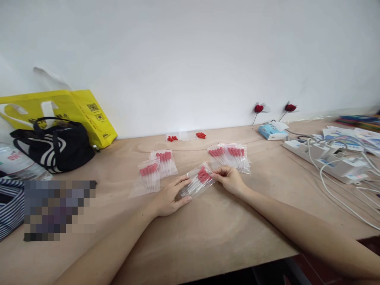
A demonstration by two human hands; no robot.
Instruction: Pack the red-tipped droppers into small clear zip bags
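A clear zip bag [194,187] lies tilted between my hands, with several red-ended, clear-stemmed sticks that look like droppers [203,174] inside. My left hand [171,197] grips the bag's lower end, where the stems point, its thumb and fingers on either side. At the upper corner, beside the red ends, my right hand [228,179] pinches the bag's edge between thumb and fingers. Two filled bags of the same kind overlap on the left, a nearer bag [149,180] and a farther bag [166,163]. Behind my right hand lie more filled bags [230,157].
By the wall are small bags with red pieces [172,138]. A black handbag [63,144] and yellow bag [97,122] stand left. On the right are a tissue pack [271,131], a power strip [326,160] with white cables, and papers. A blurred-out patch covers something at left.
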